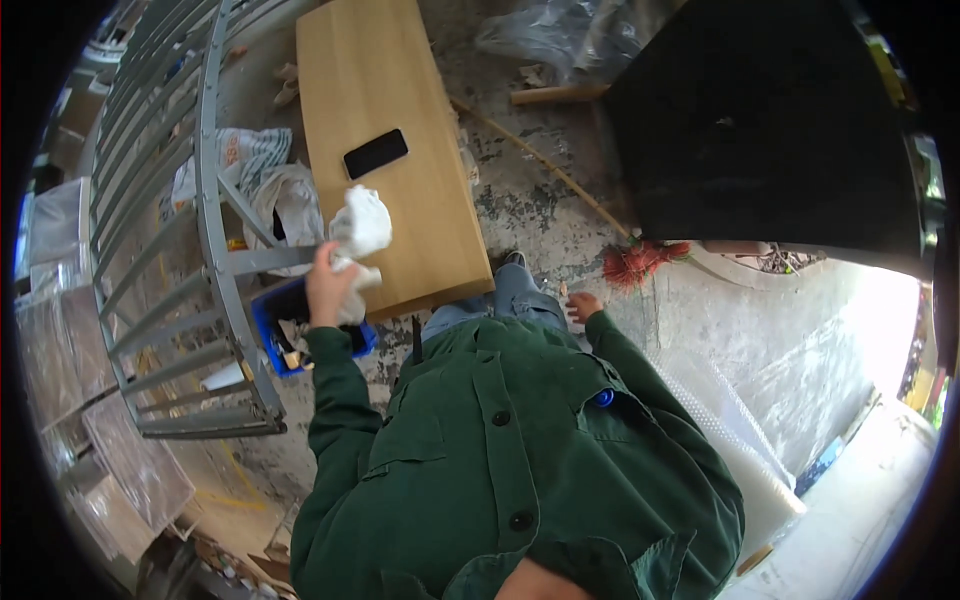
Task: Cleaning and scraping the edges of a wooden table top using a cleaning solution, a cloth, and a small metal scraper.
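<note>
My left hand (327,290) is closed on a crumpled white cloth (364,222), which hangs over the near left edge of a wooden tabletop (415,215). A greyer, off-white part of the bundle shows just under my fingers; whether it is a separate piece I cannot tell. Farther along the wood lies a black phone (376,153), screen up. Below my left hand stands a blue bin (268,340) with mixed bits in it. My right hand (583,306) hangs beside my right leg, holding nothing, its fingers apart.
A grey metal rack (212,150) stands close on the left, with white bags (290,200) behind it. To the right are a red-bristled broom (645,262), a large black panel (770,130) and a roll of bubble wrap (735,440). Clear plastic sheeting (560,38) lies at the far side.
</note>
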`<move>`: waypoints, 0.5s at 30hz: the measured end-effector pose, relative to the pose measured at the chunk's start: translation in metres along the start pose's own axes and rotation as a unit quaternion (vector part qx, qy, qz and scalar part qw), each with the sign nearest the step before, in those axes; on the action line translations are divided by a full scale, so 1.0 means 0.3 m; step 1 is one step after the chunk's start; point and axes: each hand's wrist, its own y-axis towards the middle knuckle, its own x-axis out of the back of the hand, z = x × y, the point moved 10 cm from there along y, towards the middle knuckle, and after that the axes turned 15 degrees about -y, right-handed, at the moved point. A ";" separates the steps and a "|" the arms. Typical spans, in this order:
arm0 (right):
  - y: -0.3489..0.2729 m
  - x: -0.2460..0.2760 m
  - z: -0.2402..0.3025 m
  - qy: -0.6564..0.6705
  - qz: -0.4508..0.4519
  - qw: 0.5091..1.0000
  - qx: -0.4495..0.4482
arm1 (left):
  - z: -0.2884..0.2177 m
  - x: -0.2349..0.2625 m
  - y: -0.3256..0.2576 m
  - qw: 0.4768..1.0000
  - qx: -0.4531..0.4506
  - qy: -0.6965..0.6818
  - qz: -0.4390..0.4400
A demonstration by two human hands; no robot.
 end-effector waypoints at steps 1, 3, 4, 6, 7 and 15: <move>0.008 -0.015 -0.072 0.021 0.013 0.999 -0.020 | -0.003 -0.071 -0.021 0.999 -0.009 0.045 0.025; 0.015 -0.086 -0.129 0.030 0.068 0.997 -0.034 | 0.108 -0.093 -0.090 0.996 -0.028 0.085 0.028; 0.011 -0.116 -0.161 0.026 0.094 0.995 -0.037 | 0.107 -0.116 -0.125 0.994 0.011 0.088 0.063; 0.237 -0.022 -0.422 -0.238 -0.086 0.906 0.340 | 0.006 -0.317 -0.071 0.980 -0.037 0.070 0.182; 0.305 -0.052 -0.480 -0.257 -0.056 0.895 0.361 | 0.080 -0.324 -0.098 0.976 -0.016 0.065 0.207; 0.476 -0.305 -0.017 -0.443 0.103 0.714 0.533 | -0.093 -0.519 -0.157 0.964 -0.124 0.042 0.232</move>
